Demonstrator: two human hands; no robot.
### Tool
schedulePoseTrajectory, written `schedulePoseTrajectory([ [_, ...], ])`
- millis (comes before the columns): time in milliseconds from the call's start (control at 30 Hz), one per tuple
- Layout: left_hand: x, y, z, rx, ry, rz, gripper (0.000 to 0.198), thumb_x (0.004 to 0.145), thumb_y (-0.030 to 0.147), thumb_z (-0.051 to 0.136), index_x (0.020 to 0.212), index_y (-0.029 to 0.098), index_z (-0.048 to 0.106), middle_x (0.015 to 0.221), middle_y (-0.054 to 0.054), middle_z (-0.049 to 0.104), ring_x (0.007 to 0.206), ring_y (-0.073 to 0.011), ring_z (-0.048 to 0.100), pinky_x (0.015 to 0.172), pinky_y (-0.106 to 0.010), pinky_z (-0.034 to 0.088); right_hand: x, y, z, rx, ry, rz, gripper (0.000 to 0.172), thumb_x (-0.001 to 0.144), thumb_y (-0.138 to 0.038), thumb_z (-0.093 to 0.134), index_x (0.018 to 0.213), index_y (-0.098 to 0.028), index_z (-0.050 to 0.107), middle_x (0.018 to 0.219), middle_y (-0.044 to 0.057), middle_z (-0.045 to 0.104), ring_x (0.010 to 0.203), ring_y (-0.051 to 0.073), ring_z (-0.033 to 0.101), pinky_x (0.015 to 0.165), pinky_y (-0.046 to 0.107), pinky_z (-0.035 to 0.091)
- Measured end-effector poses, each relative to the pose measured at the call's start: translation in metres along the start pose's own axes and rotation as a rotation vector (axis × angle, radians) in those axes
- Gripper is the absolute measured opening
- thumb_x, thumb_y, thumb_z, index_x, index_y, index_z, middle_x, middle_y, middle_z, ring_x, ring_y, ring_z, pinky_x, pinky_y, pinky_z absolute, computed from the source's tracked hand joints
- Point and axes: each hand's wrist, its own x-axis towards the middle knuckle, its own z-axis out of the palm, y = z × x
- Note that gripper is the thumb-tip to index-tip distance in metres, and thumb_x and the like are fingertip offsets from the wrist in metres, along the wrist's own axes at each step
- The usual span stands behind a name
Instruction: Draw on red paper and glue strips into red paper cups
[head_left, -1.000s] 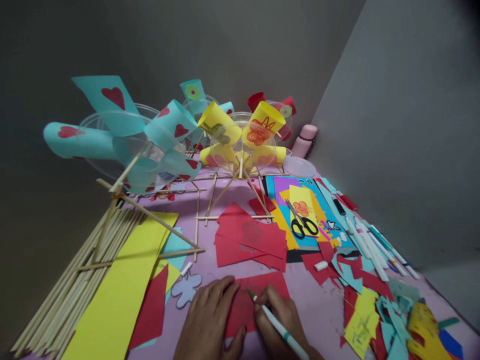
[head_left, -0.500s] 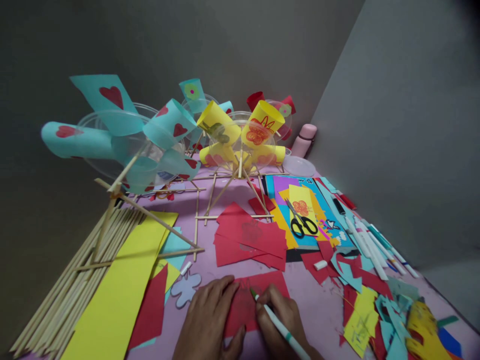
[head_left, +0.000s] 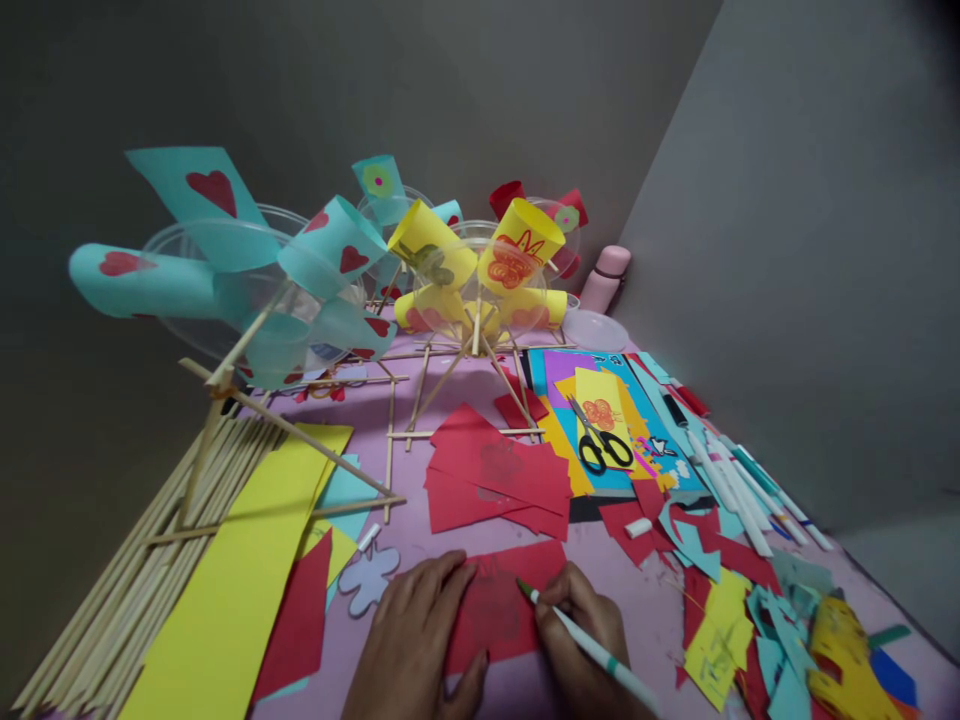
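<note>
A red paper card (head_left: 499, 620) with a faint dark drawing on it lies before me on the pink tabletop. Flat on its left edge rests my left hand (head_left: 420, 640), its fingers stretched out. My right hand (head_left: 589, 635) grips a white felt-tip marker (head_left: 592, 648) with a green tip, which points at the card's upper right part. Whether the tip touches the paper I cannot tell. Just beyond lie several overlapping red cards (head_left: 495, 475), some with dark drawings. A grey flower-shaped cutout (head_left: 369, 580) sits left of my left hand, beside a small white marker cap (head_left: 369, 538).
Pinwheel-like models with blue paper (head_left: 330, 245) and yellow paper (head_left: 517, 245) stand on stick frames at the back. Wooden sticks (head_left: 150, 560) and yellow strips (head_left: 225, 580) lie left. Scissors (head_left: 600, 440), markers (head_left: 727, 490), paper scraps (head_left: 720, 640) and a pink bottle (head_left: 606, 280) are right.
My right hand has moved the marker slightly to the right, away from the middle of the card's drawing. My left hand stays in place on the card.
</note>
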Motion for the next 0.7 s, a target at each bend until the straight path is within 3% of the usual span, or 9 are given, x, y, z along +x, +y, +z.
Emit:
schedulePoseTrajectory([
  [167,-0.0002,0.0002,-0.0005,-0.008,0.007,0.009,0.056,0.073,0.024,0.060,0.127,0.019,0.049,0.123,-0.010,0.061,0.107,-0.0273,0.058,0.087,-0.041,0.050,0.0005,-0.0009,-0.0002,-0.039,0.002,-0.053,0.010,0.066,-0.022,0.049,0.058,-0.023,0.046,0.042,-0.007,0.044,0.039,0.011,0.040,0.041,0.022,0.030],
  [467,-0.0011,0.0006,-0.0016,-0.008,0.021,-0.004,0.055,0.074,0.024,0.059,0.128,0.020,0.048,0.123,-0.009,0.062,0.108,-0.0268,0.059,0.088,-0.040,0.050,0.0017,-0.0014,-0.0011,-0.011,-0.015,-0.025,0.008,0.069,-0.022,0.048,0.062,-0.023,0.046,0.044,-0.009,0.039,0.039,0.010,0.037,0.039,0.021,0.029],
  [700,-0.0044,0.0005,-0.0010,-0.007,0.080,-0.002,0.061,0.080,0.037,0.060,0.134,0.017,0.039,0.125,-0.012,0.061,0.111,-0.0265,0.058,0.091,-0.039,0.049,0.0059,-0.0096,-0.0061,-0.024,-0.114,-0.126,0.008,0.072,-0.022,0.049,0.064,-0.022,0.046,0.045,-0.009,0.040,0.038,0.011,0.040,0.038,0.020,0.031],
])
